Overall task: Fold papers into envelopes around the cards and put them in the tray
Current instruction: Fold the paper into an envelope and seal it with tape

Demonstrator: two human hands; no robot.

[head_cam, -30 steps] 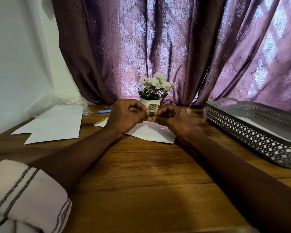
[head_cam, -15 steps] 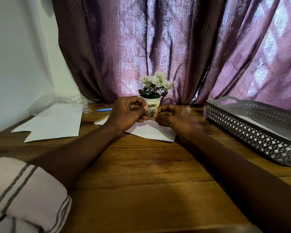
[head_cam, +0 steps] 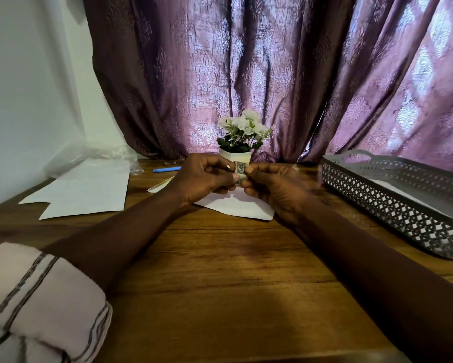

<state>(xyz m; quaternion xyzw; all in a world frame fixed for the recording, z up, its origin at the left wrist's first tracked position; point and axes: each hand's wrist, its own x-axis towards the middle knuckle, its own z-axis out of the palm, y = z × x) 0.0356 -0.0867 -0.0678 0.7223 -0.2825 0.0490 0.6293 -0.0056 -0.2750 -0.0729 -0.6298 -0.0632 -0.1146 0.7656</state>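
Lower left: rolled pale striped sleeve (head_cam: 36,305) over the brown wooden table (head_cam: 220,284). Centre: left hand (head_cam: 201,179) and right hand (head_cam: 272,187), both curled, pinch 1 small patterned card (head_cam: 241,168) at the fingertips, above a flat white paper sheet (head_cam: 235,206). Mid left: loose pile of white papers (head_cam: 89,192). Right edge: grey lattice plastic tray (head_cam: 393,205), well apart, something white inside. Behind: blue pen (head_cam: 166,169), white potted flowers (head_cam: 242,134). Risk: the tiny card slips the pinch or lands off-centre, giving crooked folds.
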